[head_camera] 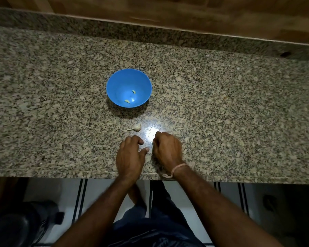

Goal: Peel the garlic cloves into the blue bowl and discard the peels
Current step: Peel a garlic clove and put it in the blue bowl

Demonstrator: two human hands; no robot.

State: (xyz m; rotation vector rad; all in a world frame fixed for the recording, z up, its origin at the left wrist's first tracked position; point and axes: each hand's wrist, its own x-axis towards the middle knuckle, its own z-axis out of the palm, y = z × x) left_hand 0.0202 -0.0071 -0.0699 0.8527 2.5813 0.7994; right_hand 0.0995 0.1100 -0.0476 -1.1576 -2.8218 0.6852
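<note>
Blue bowl (118, 82) on tabletop (221, 113), two peeled cloves (133, 91) inside. Unpeeled garlic (136, 127) lies between bowl and hands. Left hand (130, 155) loose, empty; right hand (168, 148) curled, contents hidden.

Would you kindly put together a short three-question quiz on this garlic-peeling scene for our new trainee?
1. True or false: the blue bowl holds two peeled cloves.
2. Multiple choice: the garlic piece on the counter lies A) inside the bowl, B) between the bowl and the left hand, C) at the counter's far edge.
3. Fill in: the thread band is on the ____ wrist.

Key: 1 true; 2 B; 3 right.
</note>
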